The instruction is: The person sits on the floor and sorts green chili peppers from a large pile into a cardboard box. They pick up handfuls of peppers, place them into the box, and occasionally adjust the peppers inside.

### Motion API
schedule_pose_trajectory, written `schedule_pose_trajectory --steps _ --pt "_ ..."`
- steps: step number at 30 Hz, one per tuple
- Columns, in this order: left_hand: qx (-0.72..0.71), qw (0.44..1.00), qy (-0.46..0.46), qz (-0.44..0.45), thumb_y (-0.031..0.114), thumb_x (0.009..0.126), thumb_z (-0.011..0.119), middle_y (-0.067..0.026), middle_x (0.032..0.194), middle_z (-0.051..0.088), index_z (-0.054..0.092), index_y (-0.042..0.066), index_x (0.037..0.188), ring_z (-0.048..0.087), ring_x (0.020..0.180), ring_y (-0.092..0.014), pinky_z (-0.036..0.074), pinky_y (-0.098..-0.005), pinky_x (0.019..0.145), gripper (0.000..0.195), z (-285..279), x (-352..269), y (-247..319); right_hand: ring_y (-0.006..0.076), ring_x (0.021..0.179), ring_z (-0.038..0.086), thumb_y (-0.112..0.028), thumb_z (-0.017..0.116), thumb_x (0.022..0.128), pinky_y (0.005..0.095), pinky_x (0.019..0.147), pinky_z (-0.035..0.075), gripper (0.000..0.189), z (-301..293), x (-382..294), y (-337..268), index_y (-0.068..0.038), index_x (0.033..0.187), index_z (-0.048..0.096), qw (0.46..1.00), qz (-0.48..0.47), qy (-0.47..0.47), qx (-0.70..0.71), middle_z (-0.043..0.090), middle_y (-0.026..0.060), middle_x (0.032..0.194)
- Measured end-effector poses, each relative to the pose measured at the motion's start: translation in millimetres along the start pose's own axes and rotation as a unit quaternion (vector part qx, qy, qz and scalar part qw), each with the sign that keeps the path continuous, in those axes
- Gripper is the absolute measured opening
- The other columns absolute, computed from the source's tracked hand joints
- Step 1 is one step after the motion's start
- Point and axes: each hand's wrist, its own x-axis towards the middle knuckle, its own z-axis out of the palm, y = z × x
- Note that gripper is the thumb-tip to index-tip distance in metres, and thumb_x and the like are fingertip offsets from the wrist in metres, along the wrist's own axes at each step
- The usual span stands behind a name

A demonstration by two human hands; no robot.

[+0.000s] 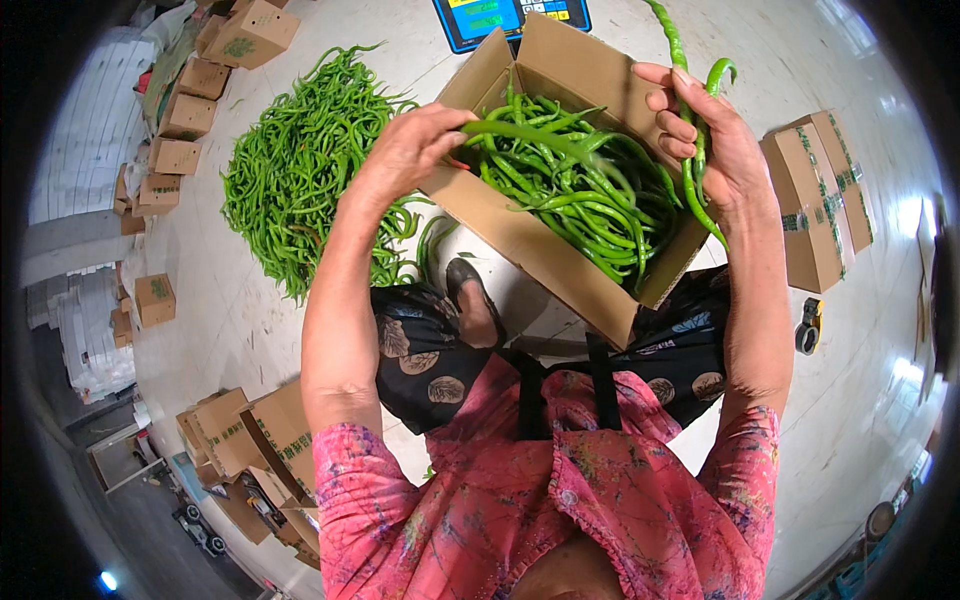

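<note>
An open cardboard box [517,251] stands before me, tilted in view, with long green chili peppers [592,202] lying inside. At its left corner, my left hand [416,146] pinches the end of one long pepper [525,133], which stretches over the box and is blurred at its far end. Above the box's right side, my right hand [705,135] holds long green peppers [686,112] between thumb and fingers; they hang down across the palm. A small red tip [456,163] shows at the box rim under my left hand. A big heap of green chili peppers [300,165] lies on the floor to the left.
A digital scale [484,22] with a lit display stands beyond the box. Taped cartons [817,202] and a tape dispenser [808,326] are on the right. Small cartons [187,116] line the left, and flattened cardboard [281,431] lies at lower left. My shoe [474,296] is below the box.
</note>
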Motion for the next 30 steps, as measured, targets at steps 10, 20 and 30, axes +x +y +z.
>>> schedule_pose_trajectory --steps 10,20,30 --pt "0.200 0.973 -0.108 0.049 0.002 0.083 0.060 -0.0136 0.095 0.062 0.065 0.007 0.111 0.063 0.097 -0.035 0.053 -0.0454 0.081 0.029 52.5 11.6 18.1 0.0014 0.061 0.045 -0.021 0.057 0.102 0.0150 0.049 0.038 0.038 0.4 0.5 4.8 0.005 0.129 0.057 0.999 0.024 -0.013 -0.021 0.065 0.0044 0.090" --pt "-0.284 0.952 0.097 -0.057 0.021 0.094 0.069 -0.0024 0.092 0.067 0.070 0.001 0.113 0.060 0.076 -0.009 0.051 -0.0248 0.073 0.027 31.7 18.6 82.6 0.0081 0.078 0.056 -0.027 0.056 0.103 0.0210 0.070 0.048 0.036 27.5 -1.8 36.3 0.003 0.119 0.065 0.962 0.092 -0.086 -0.243 0.068 0.0055 0.095" --pt "-0.448 0.872 0.078 -0.182 0.022 0.095 0.066 0.0010 0.075 0.061 0.068 0.004 0.096 0.054 0.068 -0.006 0.040 -0.0203 0.060 0.018 38.4 21.6 84.8 0.0118 0.085 0.061 -0.037 0.062 0.098 0.0278 0.081 0.049 0.035 35.4 -3.0 48.7 -0.003 0.103 0.070 0.911 0.099 -0.131 -0.379 0.069 0.0037 0.090"
